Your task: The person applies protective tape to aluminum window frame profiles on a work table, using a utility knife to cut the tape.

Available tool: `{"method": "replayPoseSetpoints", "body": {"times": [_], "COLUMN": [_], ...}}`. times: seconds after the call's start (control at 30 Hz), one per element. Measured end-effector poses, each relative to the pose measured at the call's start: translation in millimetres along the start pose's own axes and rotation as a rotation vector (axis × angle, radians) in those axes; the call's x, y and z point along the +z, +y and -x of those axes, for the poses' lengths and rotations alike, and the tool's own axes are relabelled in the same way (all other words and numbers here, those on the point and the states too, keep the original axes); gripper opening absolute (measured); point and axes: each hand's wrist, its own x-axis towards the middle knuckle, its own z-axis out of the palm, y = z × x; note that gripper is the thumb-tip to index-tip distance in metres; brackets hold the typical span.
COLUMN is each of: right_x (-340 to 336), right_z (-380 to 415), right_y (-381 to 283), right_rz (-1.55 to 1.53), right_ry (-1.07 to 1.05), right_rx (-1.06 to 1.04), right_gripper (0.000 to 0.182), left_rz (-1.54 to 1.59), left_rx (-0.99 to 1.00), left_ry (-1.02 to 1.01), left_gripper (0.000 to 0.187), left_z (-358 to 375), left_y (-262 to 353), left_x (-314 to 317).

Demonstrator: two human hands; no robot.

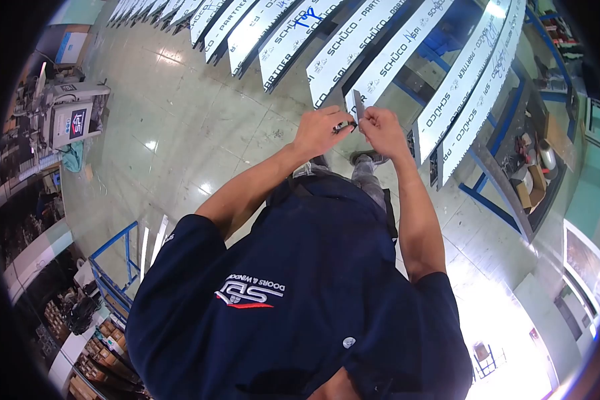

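Note:
My left hand [322, 131] is closed, with a small black piece [343, 125] between its thumb and fingers. Close beside it, my right hand [384, 131] has its fingers curled into a pinch at the lower end of a narrow grey strip [359, 105]; I cannot tell what lies between those fingertips. Both hands meet in front of my body, right at the near end of a long profile [392, 61] wrapped in white film printed with SCHÜCO PARTNER.
More film-covered profiles [340, 57] stand in a row ahead. To the right, a blue-framed cart [490, 200] carries tools and a cardboard box [535, 190]. A grey machine [73, 113] is at the left, and a blue metal frame [117, 253] stands behind my left arm. Tiled floor [180, 127] lies between.

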Motion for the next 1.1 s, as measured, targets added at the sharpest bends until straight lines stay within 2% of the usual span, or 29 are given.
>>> {"method": "replayPoseSetpoints", "body": {"times": [0.2,0.3,0.47,0.7,0.87,0.97,1.1], "right_x": [-5,0,4,12,12,12,16], "right_z": [-8,-9,-2,8,7,6,6], "right_y": [-3,0,-10,-20,-17,-18,-21], "right_rz": [0.040,0.056,0.183,0.254,0.252,0.286,0.354], "right_ry": [-0.073,-0.067,-0.017,0.096,0.098,0.092,0.122], "right_rx": [0.087,0.046,0.059,-0.012,-0.052,-0.039,-0.033], "right_gripper": [0.021,0.020,0.020,0.021,0.021,0.021,0.021], "left_rz": [0.078,0.084,0.013,0.015,0.010,0.008,-0.079], "left_rx": [-0.046,-0.046,0.046,-0.014,-0.001,-0.029,-0.075], "left_ry": [0.029,0.033,0.029,0.054,0.053,0.011,-0.042], "left_gripper": [0.012,0.012,0.012,0.011,0.013,0.017,0.012], "left_z": [2,1,3,8,10,9,3], "left_y": [1,4,0,0,-2,-1,2], "left_x": [8,7,10,18,20,20,18]}}
